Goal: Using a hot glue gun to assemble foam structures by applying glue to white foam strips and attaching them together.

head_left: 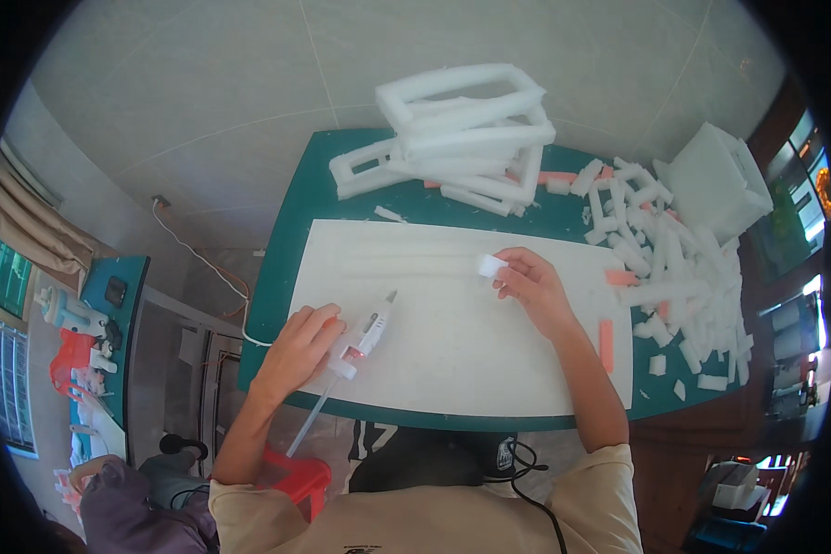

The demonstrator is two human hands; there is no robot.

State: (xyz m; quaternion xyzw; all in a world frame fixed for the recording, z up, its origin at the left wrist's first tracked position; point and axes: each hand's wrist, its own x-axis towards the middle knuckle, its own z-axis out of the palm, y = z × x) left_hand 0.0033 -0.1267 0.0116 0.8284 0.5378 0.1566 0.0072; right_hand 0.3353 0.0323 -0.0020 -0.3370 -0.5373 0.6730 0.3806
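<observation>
My left hand (300,349) is closed at the side of a white hot glue gun (368,336), its fingers wrapped toward the handle, which the hand mostly hides. The gun's nozzle points up and away over a white board (434,369). A long translucent glue stick (312,420) sticks out of its back end, past the table's near edge. Between the thumb and fingers of my right hand (533,288) is a small white foam block (491,266), held over the board's far right half.
Behind the board, white foam frames (471,138) stand stacked on the green table (286,268). Foam offcuts (665,249) pile up at right beside a large white foam box (718,180). Pink strips (606,345) lie near the board's right edge. A white cord (198,251) runs from the wall to the table. A red stool (295,480) stands below.
</observation>
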